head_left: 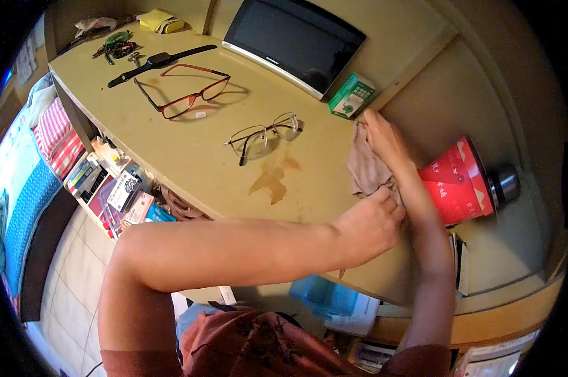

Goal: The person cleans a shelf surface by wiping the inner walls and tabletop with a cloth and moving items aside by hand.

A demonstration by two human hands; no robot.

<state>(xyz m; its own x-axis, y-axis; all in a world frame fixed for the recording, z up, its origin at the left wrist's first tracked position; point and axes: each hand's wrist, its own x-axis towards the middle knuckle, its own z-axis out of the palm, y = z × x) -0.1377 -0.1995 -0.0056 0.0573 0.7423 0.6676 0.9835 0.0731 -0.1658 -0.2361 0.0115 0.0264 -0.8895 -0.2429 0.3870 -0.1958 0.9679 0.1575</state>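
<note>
A greyish-brown cloth lies bunched on the right part of the desk top. My right hand grips its upper end beside a green box. Lower down, the closed fingers of my left hand are on the cloth's near end, and my right forearm passes just behind that hand. To the left of the cloth are brownish wet-looking stains and thin-framed eyeglasses. A red container with a dark lid leans on its side, close to my right forearm and partly hidden by it.
A dark-screened monitor stands at the back of the desk. Red-framed glasses, a black smartwatch, beads and a yellow packet lie farther left. Below the left edge is a cluttered shelf.
</note>
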